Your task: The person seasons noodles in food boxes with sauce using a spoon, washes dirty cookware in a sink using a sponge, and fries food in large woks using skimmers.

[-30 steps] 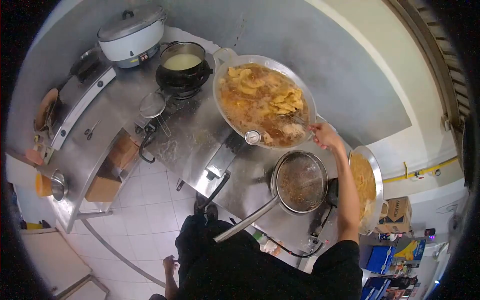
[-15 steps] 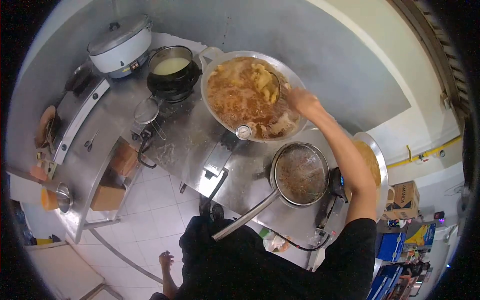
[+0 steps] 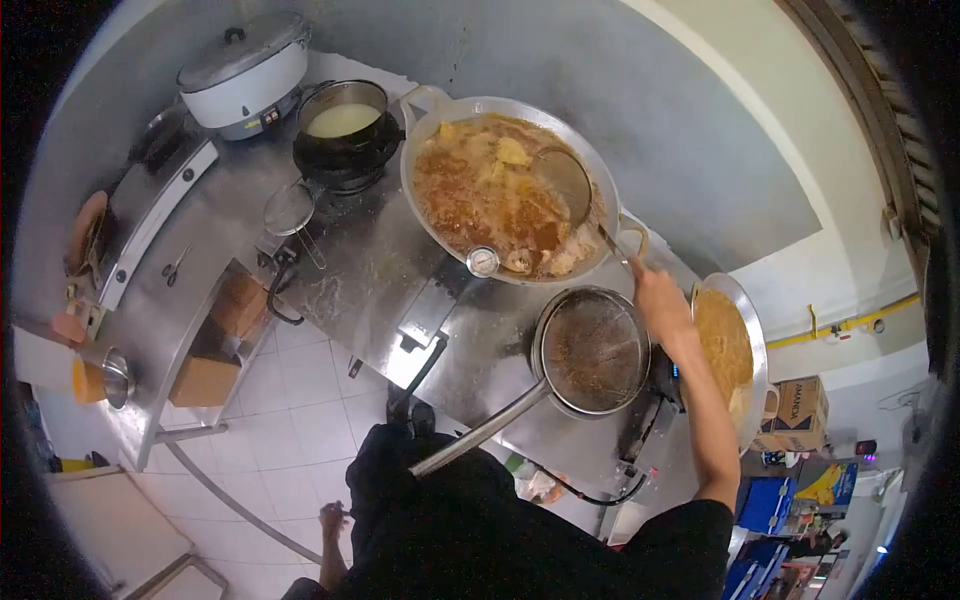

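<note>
My right hand [image 3: 662,305] is closed round the handle of a wire skimmer [image 3: 566,188]. The skimmer's round mesh head dips into bubbling brown oil in a large wok [image 3: 598,165]. Yellow pieces of frying food [image 3: 512,152] float beside the mesh, and paler pieces lie near the wok's right side. A dial thermometer [image 3: 482,262] sits at the near rim. Down at my side hangs my left hand [image 3: 335,520], its fingers loosely bent and apart, with nothing visible in it. Below the wok, a long-handled strainer [image 3: 596,352] rests on a pot.
A second wok [image 3: 752,330] of yellowish liquid stands to the right. Left of the big wok are a pot of pale liquid [image 3: 345,118], a small sieve [image 3: 289,208] and a rice cooker [image 3: 245,80]. Scissors [image 3: 175,266] lie on the left counter; cardboard boxes [image 3: 795,412] are stacked at right.
My right hand has drawn back toward me and down, away from the wok's rim. The skimmer head has shifted right and toward me, and the clustered yellow food has spread in the oil.
</note>
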Tool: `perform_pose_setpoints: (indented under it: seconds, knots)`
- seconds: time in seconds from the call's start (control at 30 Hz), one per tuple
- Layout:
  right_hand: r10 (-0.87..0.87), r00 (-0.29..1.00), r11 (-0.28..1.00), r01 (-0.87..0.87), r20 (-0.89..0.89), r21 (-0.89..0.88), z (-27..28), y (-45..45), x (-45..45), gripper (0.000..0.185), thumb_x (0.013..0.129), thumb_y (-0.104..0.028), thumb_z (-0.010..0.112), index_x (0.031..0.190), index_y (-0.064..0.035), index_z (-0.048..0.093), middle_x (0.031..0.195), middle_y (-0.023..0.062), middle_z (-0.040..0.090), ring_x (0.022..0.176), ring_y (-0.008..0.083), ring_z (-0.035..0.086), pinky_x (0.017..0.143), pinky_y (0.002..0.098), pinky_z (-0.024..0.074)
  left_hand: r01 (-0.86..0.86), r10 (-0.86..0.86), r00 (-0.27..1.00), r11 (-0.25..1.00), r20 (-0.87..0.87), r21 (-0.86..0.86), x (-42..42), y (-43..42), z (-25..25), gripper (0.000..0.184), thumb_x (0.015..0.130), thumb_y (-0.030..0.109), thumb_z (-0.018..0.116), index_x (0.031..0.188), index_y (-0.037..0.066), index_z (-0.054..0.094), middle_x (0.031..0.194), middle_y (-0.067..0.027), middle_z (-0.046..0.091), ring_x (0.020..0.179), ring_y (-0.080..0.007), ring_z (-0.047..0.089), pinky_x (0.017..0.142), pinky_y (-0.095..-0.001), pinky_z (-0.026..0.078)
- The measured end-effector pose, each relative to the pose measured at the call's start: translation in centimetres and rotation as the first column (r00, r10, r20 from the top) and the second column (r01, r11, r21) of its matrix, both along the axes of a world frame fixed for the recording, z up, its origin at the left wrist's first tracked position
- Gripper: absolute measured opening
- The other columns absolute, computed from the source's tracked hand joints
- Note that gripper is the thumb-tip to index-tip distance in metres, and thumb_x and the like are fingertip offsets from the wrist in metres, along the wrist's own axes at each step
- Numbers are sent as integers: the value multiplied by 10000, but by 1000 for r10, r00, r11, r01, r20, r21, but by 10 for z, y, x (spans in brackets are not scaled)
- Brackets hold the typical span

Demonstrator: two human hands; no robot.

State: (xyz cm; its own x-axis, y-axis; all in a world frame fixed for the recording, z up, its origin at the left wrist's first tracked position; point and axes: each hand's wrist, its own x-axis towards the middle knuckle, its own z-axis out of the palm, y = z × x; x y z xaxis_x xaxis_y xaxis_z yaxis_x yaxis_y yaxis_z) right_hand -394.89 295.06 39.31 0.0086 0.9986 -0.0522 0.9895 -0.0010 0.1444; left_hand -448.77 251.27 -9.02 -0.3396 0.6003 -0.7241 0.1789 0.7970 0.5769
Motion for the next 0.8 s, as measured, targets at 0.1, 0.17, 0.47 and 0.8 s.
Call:
perform_pose_setpoints:
  seconds: [0.1,0.17,0.47,0.8]
  knots:
    - [45,986,997,-35,-158,68,-4,-28,26,412,802,4,507,1212,-40,511,812,286,608,771,453,604,688,506,496,-225,219,964,974,151,25,-13,23,-17,248,887,295,560,896,54,617,603,-77,644,392,-181,554,345,-306,422]
    - [71,974,993,-48,-215,108,-18,-35,46,457,791,9,510,1244,-44,485,799,289,607,769,462,600,680,508,492,397,-297,848,905,-440,153,-18,61,-15,216,837,243,590,872,32,618,652,-99,649,516,-244,604,475,-360,488]
    - [-135,980,981,112,147,156,-30,2,36,313,806,-18,506,1113,6,561,818,260,635,780,417,637,698,473,527,48,-169,965,862,198,505,131,339,79,269,924,240,472,875,15,612,604,-55,584,459,-130,515,404,-265,399]
    - [331,943,943,-328,39,-59,-108,116,77,271,845,-131,430,1017,-10,601,925,231,637,891,368,621,738,438,496,-443,220,304,894,927,-67,199,396,67,259,967,334,436,849,112,500,562,14,389,419,-78,356,316,-191,263]
